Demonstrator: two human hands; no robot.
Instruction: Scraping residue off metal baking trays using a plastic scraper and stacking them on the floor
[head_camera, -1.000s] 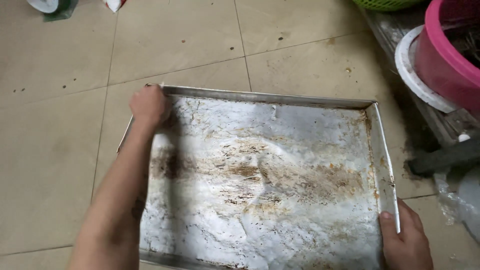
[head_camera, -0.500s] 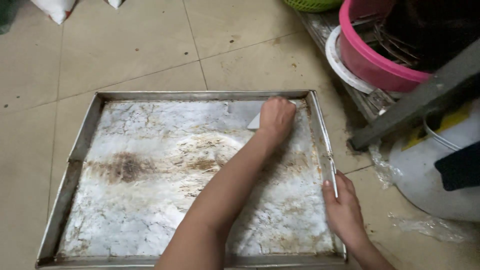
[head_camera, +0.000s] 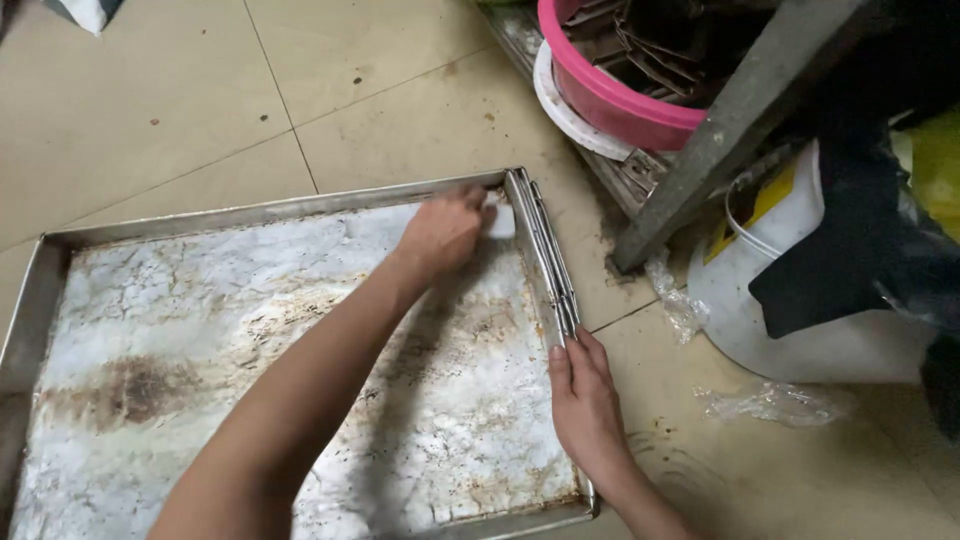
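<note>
Pinching white paper lining (head_camera: 497, 222) in tray (head_camera: 250, 214) corner: left fingers (head_camera: 470, 205); right hand (head_camera: 585, 400) flat on rim.

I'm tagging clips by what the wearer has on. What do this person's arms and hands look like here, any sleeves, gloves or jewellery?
Both are bare. The left hand and its long forearm show no sleeve, glove, watch or band as far as the picture reaches. The right hand is likewise ungloved, with no ring visible on its fingers and a bare wrist. Fingernails look short and unpainted. No markings are visible.

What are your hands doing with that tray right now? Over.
Left hand presses a white scraper in the tray's far corner. Right hand flat on the right rim. Nothing blocking.
</note>
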